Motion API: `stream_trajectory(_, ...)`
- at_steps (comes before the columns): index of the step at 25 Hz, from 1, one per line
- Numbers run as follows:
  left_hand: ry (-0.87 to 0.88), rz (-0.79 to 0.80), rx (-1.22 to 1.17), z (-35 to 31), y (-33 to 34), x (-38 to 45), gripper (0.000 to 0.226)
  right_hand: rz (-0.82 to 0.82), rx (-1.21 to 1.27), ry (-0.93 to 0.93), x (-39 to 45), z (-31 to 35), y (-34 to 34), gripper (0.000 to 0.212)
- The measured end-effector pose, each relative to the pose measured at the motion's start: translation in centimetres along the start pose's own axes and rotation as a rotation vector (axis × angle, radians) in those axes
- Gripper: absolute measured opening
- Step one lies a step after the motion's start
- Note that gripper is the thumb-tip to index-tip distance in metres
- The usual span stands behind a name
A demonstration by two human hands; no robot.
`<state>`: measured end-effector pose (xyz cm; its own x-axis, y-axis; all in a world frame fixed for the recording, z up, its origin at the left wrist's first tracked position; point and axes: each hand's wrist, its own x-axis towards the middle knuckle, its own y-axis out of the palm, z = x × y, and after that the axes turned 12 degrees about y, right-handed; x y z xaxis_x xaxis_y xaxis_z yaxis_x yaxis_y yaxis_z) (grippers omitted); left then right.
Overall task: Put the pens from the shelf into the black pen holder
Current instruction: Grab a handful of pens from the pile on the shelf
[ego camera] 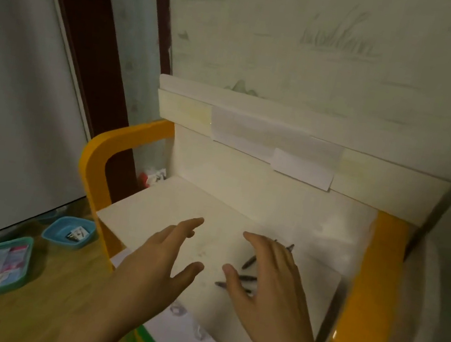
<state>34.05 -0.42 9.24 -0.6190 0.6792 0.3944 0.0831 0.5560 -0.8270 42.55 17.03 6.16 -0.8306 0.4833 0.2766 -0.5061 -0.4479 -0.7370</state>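
Several dark pens lie on the white shelf board, mostly covered by my right hand. That hand hovers over them with fingers spread and straight; whether it touches them I cannot tell. My left hand is held flat and open over the bare shelf to the left of the pens, holding nothing. Pen tips stick out past the right hand's fingers at the far side. The black pen holder is not in view.
The shelf has orange side frames and a white back panel against the wall. On the wooden desk at the left stand a blue tray and a green tray with small items. Papers lie under the shelf.
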Motion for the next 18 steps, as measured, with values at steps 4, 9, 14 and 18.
stream_trajectory(4, 0.046, 0.078, -0.007, 3.5, 3.3, 5.1, 0.073, -0.019, -0.027, 0.138, 4.1, -1.1, 1.9, 0.061)
stream_trajectory(9, 0.121, 0.229, -0.114, 6.5, 9.0, 9.6, 0.069, -0.088, -0.086, 0.323, 5.9, -2.9, 2.8, 0.058)
stream_trajectory(14, 0.11, 0.386, -0.144, 7.4, 18.0, 15.7, 0.061, -0.267, -0.192, 0.506, 7.1, -3.4, 2.8, 0.063)
stream_trajectory(18, 0.132, 0.465, -0.004, 6.6, 24.0, 18.0, 0.065, -0.342, -0.279, 0.597, 7.5, -4.2, 2.6, 0.049)
